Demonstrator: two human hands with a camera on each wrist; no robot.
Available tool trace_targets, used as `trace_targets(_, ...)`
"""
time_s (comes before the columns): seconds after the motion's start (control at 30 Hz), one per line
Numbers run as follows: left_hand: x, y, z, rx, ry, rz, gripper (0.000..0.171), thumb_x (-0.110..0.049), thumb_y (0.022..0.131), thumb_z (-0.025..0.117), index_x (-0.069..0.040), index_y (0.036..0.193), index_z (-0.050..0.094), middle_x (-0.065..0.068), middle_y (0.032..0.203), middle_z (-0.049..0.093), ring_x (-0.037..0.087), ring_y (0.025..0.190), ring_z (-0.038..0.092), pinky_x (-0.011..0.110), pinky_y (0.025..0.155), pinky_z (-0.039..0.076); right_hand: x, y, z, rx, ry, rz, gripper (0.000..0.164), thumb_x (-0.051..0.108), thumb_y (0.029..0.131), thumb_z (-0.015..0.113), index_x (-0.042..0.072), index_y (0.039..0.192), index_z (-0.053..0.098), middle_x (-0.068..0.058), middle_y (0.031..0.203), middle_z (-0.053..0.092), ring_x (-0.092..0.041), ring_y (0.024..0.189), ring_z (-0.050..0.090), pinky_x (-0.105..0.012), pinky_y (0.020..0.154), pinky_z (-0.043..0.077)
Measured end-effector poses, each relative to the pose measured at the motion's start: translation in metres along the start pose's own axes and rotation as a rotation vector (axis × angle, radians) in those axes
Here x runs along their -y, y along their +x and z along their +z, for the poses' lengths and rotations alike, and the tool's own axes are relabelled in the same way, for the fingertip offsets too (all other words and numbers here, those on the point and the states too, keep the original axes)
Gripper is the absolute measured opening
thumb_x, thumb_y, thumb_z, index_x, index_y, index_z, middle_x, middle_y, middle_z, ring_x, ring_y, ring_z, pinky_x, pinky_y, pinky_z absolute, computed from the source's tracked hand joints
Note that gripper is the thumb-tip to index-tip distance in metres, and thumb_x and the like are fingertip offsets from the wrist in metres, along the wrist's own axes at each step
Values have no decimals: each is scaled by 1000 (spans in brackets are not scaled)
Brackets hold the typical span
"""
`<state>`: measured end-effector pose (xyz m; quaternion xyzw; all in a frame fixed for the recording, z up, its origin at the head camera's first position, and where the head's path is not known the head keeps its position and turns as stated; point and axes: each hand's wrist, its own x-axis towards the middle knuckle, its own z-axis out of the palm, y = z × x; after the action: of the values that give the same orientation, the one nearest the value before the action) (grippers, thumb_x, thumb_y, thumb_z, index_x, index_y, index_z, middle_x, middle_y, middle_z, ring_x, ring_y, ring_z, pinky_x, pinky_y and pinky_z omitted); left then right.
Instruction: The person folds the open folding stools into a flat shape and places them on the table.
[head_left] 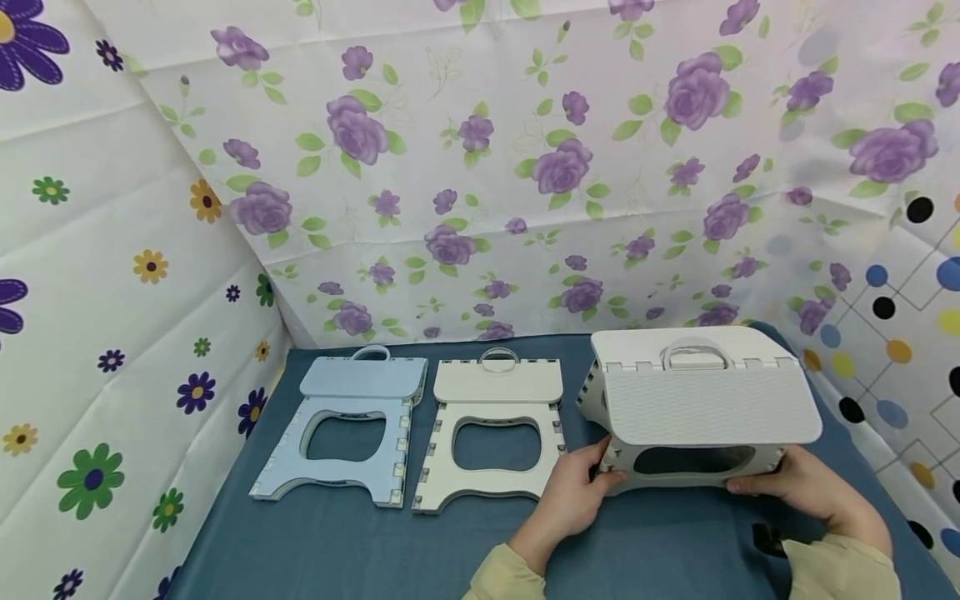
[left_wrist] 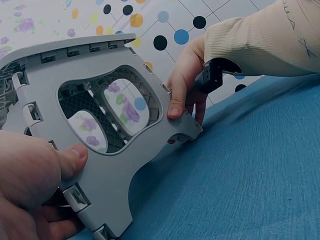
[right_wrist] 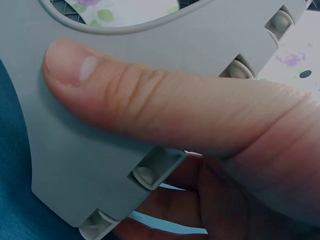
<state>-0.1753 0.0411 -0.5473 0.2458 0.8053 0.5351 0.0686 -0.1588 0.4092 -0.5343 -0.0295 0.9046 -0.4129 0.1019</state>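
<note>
An unfolded light grey folding stool [head_left: 708, 408] stands on the cloth at the right, its ribbed top level and its handle raised in the middle. My left hand [head_left: 573, 492] grips the left edge of its front leg panel, thumb on the panel's face in the left wrist view. At the opposite edge my right hand [head_left: 813, 492] holds the same panel low down. In the right wrist view the right thumb [right_wrist: 125, 95] lies across the grey panel [right_wrist: 90, 165], with the other fingers behind the hinged edge.
Two folded stools lie flat to the left: a light blue one [head_left: 341, 450] and a cream one [head_left: 491, 446] next to it. A blue cloth [head_left: 360, 550] covers the table. Flowered curtains [head_left: 465, 183] hang behind, and a dotted one [head_left: 915, 350] borders the right side.
</note>
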Motion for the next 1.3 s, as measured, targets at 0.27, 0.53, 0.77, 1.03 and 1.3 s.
trace_targets(0.27,0,-1,0,0,-3,-22,49,-22,104,74,-13,151,63,-1,134,73,4,119,66,23,95,55,-3,1,1,10,-2,-17,90,22,92,88,-8,157,34,-34,146,51,-31,119,57,-37,82,55)
trace_targets(0.53,-2,-1,0,2,3,-24,49,-20,105,73,-12,152,62,-1,135,72,3,118,66,23,93,55,-4,3,0,5,-49,-33,85,19,93,88,-12,154,37,-36,142,54,-38,120,58,-39,82,55)
trace_targets(0.77,-3,-2,-1,4,-3,-33,48,-20,104,73,-10,151,63,0,135,72,4,119,65,24,95,55,-5,3,1,11,-48,-34,84,17,93,88,-12,153,38,-34,142,55,-30,116,58,-33,81,54)
trace_targets(1.03,-2,-2,-2,7,-5,-35,47,-20,105,72,-10,151,63,0,134,73,2,116,66,23,94,55,-4,5,1,22,-48,-17,82,20,93,88,-13,152,41,-34,141,57,-36,119,59,-36,82,53)
trace_targets(1.3,-4,0,-3,22,19,-45,47,-21,105,72,-10,150,63,-1,130,75,0,109,66,22,89,54,-2,3,2,14,-35,-30,79,18,92,88,-12,150,44,-32,139,59,-29,116,60,-30,81,53)
